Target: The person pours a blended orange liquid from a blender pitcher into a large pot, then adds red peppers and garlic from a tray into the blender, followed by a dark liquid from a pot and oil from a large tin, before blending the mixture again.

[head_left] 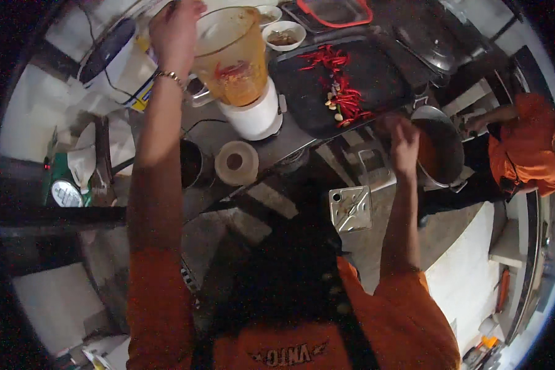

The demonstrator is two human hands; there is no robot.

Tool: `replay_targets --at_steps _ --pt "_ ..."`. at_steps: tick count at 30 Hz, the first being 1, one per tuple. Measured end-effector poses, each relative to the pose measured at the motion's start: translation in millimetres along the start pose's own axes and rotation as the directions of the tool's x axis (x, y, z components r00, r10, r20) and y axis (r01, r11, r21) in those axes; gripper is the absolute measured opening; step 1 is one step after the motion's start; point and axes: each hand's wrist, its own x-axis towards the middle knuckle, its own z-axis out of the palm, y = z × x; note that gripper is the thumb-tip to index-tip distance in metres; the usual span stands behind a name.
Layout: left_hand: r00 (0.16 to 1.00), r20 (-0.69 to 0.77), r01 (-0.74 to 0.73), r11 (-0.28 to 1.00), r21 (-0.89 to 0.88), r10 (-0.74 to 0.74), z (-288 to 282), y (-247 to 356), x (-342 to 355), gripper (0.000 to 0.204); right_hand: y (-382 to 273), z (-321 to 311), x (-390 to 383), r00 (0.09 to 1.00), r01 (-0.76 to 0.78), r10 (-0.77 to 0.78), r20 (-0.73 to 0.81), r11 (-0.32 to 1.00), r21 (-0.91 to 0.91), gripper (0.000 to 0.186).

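A blender [253, 114] with a white base stands on the counter, its clear jug [233, 46] smeared orange and holding an orange mash with red bits. My left hand [176, 37] is raised beside the jug's rim at the top edge; its fingers are partly cut off, and what they hold, if anything, is hidden. My right hand [406, 142] hangs in the air at the counter's front edge, blurred, near a large pot [441, 145]. On a dark tray [302, 102] right of the blender lie red chillies [351, 102] and a few pale cloves [333, 106].
Two small bowls [285, 36] stand behind the blender. A pale round lid-like piece [236, 163] lies before it. A person in orange [524, 145] is at the right, by the pot. A square metal tin [350, 208] sits lower down. A green scale [66, 192] is at left.
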Motion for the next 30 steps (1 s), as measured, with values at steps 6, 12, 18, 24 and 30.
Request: replay_targets --at_steps 6,12,18,24,30 --pt "0.537 0.331 -0.710 0.203 0.675 0.776 4.2 22.6 -34.6 0.022 134.6 -111.7 -161.5 0.771 -0.301 0.637 -0.001 0.362 -0.883 0.025" --pt "0.876 0.331 -0.302 0.935 -0.188 0.349 60.1 -2.2 -246.0 0.014 220.6 -160.7 -289.2 0.719 -0.588 0.691 -0.073 0.550 -0.593 0.020" --pt "0.378 0.648 0.268 0.748 0.608 -0.662 81.1 -304.4 -438.8 0.017 295.6 -164.1 -380.3 0.578 -0.575 0.810 0.095 0.487 -0.657 0.025" --pt "0.353 0.693 0.131 0.767 0.628 -0.628 68.7 -675.0 -562.7 0.022 332.6 -163.7 -510.4 0.379 -0.914 0.919 -0.109 0.353 -0.201 0.019" --pt "0.459 0.549 -0.367 0.413 0.833 -0.699 109.6 -851.5 -606.7 0.025 344.0 -144.0 -516.3 0.662 -0.747 0.641 -0.388 0.529 -0.403 0.025"
